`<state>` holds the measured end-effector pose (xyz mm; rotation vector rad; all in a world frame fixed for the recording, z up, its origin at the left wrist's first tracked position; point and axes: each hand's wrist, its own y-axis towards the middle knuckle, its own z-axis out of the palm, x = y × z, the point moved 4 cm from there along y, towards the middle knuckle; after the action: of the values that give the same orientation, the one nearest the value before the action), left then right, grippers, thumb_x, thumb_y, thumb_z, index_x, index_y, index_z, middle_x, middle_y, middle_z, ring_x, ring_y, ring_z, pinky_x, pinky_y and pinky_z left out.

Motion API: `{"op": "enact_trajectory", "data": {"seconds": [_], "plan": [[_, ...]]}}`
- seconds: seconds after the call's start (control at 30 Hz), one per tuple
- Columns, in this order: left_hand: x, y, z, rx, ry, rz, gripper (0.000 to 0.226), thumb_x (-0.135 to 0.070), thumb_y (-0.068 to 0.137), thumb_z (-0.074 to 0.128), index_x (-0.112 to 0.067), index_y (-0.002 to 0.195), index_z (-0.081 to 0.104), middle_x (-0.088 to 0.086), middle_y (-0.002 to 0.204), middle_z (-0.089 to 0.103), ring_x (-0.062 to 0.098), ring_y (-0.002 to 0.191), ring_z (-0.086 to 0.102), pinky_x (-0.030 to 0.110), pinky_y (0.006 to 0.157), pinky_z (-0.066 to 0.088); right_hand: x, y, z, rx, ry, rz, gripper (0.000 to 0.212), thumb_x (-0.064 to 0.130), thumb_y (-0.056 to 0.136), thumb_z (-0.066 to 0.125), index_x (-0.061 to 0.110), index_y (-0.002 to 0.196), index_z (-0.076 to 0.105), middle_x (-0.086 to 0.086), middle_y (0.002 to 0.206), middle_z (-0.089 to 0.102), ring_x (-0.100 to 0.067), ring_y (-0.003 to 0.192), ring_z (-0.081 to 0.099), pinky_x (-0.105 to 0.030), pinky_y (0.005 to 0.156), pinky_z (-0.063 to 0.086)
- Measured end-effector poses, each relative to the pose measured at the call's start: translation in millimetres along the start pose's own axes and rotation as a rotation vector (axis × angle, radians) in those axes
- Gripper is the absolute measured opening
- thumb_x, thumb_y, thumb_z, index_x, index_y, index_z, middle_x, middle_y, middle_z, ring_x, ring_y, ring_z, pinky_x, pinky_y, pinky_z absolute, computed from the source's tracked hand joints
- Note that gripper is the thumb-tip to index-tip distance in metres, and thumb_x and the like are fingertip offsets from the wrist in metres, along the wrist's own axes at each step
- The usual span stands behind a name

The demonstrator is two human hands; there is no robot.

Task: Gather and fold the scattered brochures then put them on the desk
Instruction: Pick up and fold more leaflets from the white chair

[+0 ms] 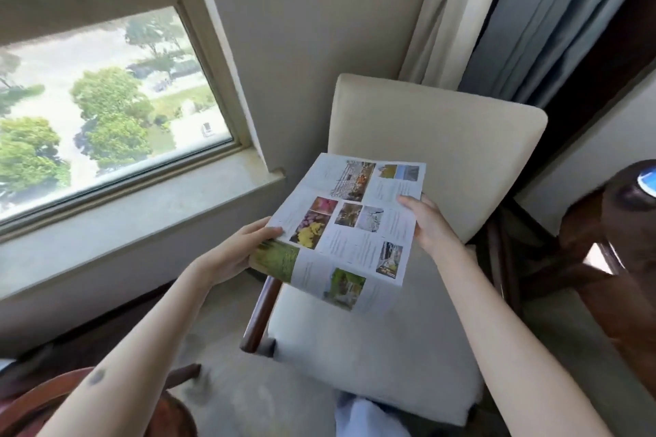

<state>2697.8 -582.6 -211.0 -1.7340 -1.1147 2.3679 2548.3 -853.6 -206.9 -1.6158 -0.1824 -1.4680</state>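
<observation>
We see a white brochure (349, 227) printed with grey text and photo blocks in pink, yellow, green and brown. The chair (419, 138) is cream with dark brown wood, and the curtain (553, 21) is blue-grey beside cream.

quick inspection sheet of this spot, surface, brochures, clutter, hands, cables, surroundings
surface: cream padded chair with dark wooden arms; no desk top clearly in view
job's things: one brochure held open above the chair seat, photo panels facing up, creases showing, near-left corner curled under; no other brochures seen
clutter: nothing seen on the chair seat
hands: left hand grips the brochure's left edge; right hand grips its right edge
cables: nothing seen
surroundings: window with trees outside at left, stone sill below it, blue curtain behind the chair, dark wooden furniture at right
</observation>
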Motion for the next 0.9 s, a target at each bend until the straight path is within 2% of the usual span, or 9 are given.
{"op": "enact_trajectory", "data": {"seconds": [0.1,0.17,0.3,0.37,0.43,0.6,0.7,0.83,0.9], "plan": [[28,-37,-6,0.024,-0.011,0.011,0.063,-0.046,0.069,0.077,-0.030,0.125,0.054,0.001,0.117,0.068,0.019,0.108,0.065,0.027,0.081,0.056,6,-26,22,0.106,-0.024,-0.103,0.028,0.002,0.092,0.050,0.002,0.119,0.055,-0.011,0.105,0.063,-0.030,0.099,0.060,-0.039,0.086,0.047],[47,-57,-6,0.067,0.045,0.022,0.072,-0.037,0.064,0.082,-0.024,0.128,0.052,0.002,0.123,0.065,0.018,0.112,0.063,0.027,0.087,0.053,10,-45,38,0.183,0.032,-0.156,0.021,-0.001,0.090,0.052,0.009,0.106,0.060,-0.008,0.106,0.064,-0.027,0.103,0.060,-0.040,0.093,0.046],[74,-86,-18,-0.048,0.029,0.091,0.056,-0.008,0.075,0.074,-0.015,0.127,0.055,0.005,0.118,0.068,0.022,0.110,0.064,0.027,0.089,0.053,20,-85,69,0.346,-0.168,-0.282,0.022,0.005,0.083,0.061,0.008,0.103,0.067,-0.006,0.102,0.069,-0.027,0.103,0.062,-0.039,0.093,0.049],[83,-99,-31,-0.132,-0.027,0.109,0.049,-0.008,0.081,0.070,-0.015,0.127,0.055,0.007,0.117,0.069,0.022,0.107,0.065,0.030,0.090,0.053,25,-105,85,0.429,-0.331,-0.344,0.025,0.000,0.082,0.063,0.021,0.082,0.075,0.003,0.093,0.071,-0.010,0.091,0.066,-0.021,0.080,0.052],[90,-112,-42,-0.168,-0.048,0.122,0.041,-0.010,0.083,0.067,-0.016,0.123,0.058,0.006,0.115,0.069,0.019,0.101,0.066,0.029,0.087,0.052,24,-116,101,0.477,-0.446,-0.380,0.036,-0.009,0.081,0.062,0.023,0.071,0.074,0.003,0.103,0.069,0.000,0.092,0.066,-0.010,0.071,0.049],[103,-143,-67,-0.310,-0.139,0.185,0.038,-0.026,0.070,0.075,-0.021,0.107,0.065,-0.002,0.109,0.071,0.013,0.101,0.065,0.024,0.084,0.050,3,-134,127,0.554,-0.652,-0.431,0.037,-0.021,0.078,0.057,0.014,0.077,0.068,-0.003,0.126,0.056,-0.005,0.114,0.054,-0.019,0.086,0.052],[109,-154,-75,-0.301,-0.182,0.204,0.031,-0.018,0.075,0.072,-0.024,0.105,0.066,-0.003,0.110,0.071,0.013,0.105,0.065,0.022,0.084,0.052,-7,-137,126,0.559,-0.736,-0.433,0.049,-0.025,0.081,0.044,0.016,0.078,0.069,-0.001,0.131,0.053,-0.011,0.120,0.049,-0.015,0.088,0.048],[111,-167,-79,-0.283,-0.180,0.214,0.041,-0.029,0.072,0.073,-0.026,0.112,0.065,-0.001,0.115,0.069,0.012,0.109,0.064,0.023,0.086,0.052,-15,-133,114,0.520,-0.770,-0.327,0.054,-0.026,0.080,0.029,0.012,0.072,0.067,-0.005,0.117,0.064,-0.009,0.112,0.056,-0.029,0.107,0.038],[111,-168,-75,-0.259,-0.142,0.209,0.041,-0.029,0.076,0.070,-0.026,0.116,0.063,-0.001,0.117,0.068,0.011,0.110,0.063,0.021,0.086,0.052,-14,-133,114,0.460,-0.806,-0.337,0.046,-0.015,0.087,0.036,0.017,0.076,0.068,-0.005,0.113,0.067,-0.007,0.107,0.059,-0.026,0.102,0.039]]}}
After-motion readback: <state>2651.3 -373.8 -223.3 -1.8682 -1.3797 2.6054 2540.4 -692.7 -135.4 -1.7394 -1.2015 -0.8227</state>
